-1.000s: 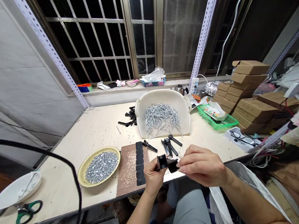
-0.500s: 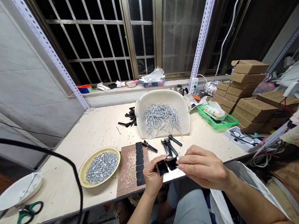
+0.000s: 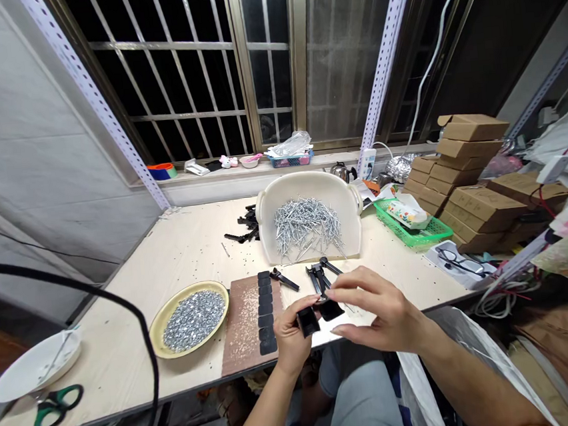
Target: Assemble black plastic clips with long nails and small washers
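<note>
My left hand is closed around a black plastic part with a square hollow end, held just over the table's front edge. Beside it, a second black hollow piece shows near the fingertips; whether the two are joined I cannot tell. My right hand has its thumb and fingers spread, with the fingertips touching the top of that second piece. Behind the hands lie several black clamp-like parts, and another one rests to their left.
A cream tub of metal pins faces me on its side. To the left are a yellow bowl of small metal pieces, a brown board with black pads, and green-handled scissors. Cardboard boxes stack up at right.
My right thumb and fingers have parted from their pinch, and the hand has shifted slightly left and up over the black piece. The left hand stays nearly still.
</note>
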Tool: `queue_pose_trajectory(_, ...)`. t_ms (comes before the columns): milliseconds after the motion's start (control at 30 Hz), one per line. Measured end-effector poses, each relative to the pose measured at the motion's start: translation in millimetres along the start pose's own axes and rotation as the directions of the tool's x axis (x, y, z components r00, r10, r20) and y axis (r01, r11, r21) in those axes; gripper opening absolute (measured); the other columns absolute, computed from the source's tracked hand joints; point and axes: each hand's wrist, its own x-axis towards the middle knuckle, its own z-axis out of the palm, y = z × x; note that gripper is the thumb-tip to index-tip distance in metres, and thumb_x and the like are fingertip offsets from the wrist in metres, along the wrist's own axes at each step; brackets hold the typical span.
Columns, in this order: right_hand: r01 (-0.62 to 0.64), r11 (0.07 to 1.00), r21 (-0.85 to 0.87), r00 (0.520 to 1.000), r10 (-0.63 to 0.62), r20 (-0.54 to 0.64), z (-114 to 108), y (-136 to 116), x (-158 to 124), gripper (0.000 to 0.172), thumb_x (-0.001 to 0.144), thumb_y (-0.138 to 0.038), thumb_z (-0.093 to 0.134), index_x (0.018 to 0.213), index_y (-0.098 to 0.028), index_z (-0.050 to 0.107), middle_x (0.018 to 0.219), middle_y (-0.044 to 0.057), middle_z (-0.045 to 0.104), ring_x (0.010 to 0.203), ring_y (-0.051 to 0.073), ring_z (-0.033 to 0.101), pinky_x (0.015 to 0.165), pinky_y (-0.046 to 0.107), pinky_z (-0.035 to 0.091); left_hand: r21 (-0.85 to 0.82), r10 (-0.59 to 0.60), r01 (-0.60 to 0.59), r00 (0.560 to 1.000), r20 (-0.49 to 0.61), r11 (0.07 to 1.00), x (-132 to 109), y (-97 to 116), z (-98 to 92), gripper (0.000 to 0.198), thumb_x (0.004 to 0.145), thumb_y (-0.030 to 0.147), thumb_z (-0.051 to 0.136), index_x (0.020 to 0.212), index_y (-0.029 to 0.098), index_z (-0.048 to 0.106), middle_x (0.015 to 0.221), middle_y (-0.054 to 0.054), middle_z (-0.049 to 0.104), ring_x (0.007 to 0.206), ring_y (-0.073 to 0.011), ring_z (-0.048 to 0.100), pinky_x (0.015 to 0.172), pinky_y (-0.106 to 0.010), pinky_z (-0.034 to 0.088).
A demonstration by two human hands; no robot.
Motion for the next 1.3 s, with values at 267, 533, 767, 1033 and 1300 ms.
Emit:
queue_pose_trajectory(267,-0.373,0.917,0.140,0.928,0.368,0.064,31.6,57.0,-23.7,0.037,0.080,-0.029,0.058,0.115,-0.021,0.053,0.098,0.007,0.062,0.082,0.017,0.059,0.073,0.030,0.048,-0.017,-0.253,0.258,0.959,0.131,0.966,1.7,-12.3,15.7,0.032,0.066,0.028,0.067,0.095,0.017,0.062,0.090,-0.006,0.066,0.084,-0.0191,0.060,0.073,-0.027,0.045)
queue_pose_trajectory(533,-0.836,0.546,-0.063,0.541,0.838,0.075,62.2,175.5,-70.0,0.033,0.068,-0.029,0.065,0.097,-0.015,0.063,0.093,0.009,0.065,0.087,0.024,0.060,0.077,0.033,0.045,0.149,-0.407,0.384,0.897,0.171,0.911,0.9,-34.7,10.1,0.029,0.069,0.042,0.060,0.078,0.014,0.058,0.074,-0.002,0.057,0.061,-0.0125,0.049,0.057,-0.023,0.037)
queue_pose_trajectory(767,-0.763,0.636,-0.112,0.643,0.765,-0.037,73.8,164.4,-68.0,0.038,0.076,-0.041,0.057,0.103,-0.014,0.059,0.097,0.012,0.062,0.090,0.025,0.056,0.080,0.037,0.042,0.150,-0.436,0.414,0.886,0.161,0.898,2.3,-33.6,0.7,0.024,0.069,0.039,0.058,0.074,0.015,0.059,0.072,-0.002,0.057,0.069,-0.0155,0.049,0.061,-0.024,0.035)
queue_pose_trajectory(1033,-0.219,0.972,-0.080,0.888,0.233,0.397,98.0,54.3,-29.2,0.051,0.082,-0.051,0.049,0.122,-0.020,0.046,0.104,0.009,0.060,0.096,0.024,0.053,0.086,0.038,0.037,0.082,-0.386,0.379,0.875,0.293,0.922,-1.6,-30.8,-1.7,0.021,0.064,0.025,0.063,0.081,0.014,0.056,0.075,-0.003,0.058,0.073,-0.0159,0.052,0.067,-0.026,0.040)
queue_pose_trajectory(1300,-0.077,0.994,-0.073,0.769,0.106,0.630,113.2,46.5,-19.3,0.039,0.090,-0.042,0.039,0.125,-0.025,0.038,0.092,0.005,0.060,0.082,0.019,0.057,0.067,0.026,0.039,0.046,-0.722,0.751,0.614,0.320,0.659,-1.8,-20.6,-52.0,0.023,0.067,0.030,0.059,0.079,0.019,0.044,0.051,0.010,0.038,0.035,-0.0027,0.025,0.037,-0.018,0.017)
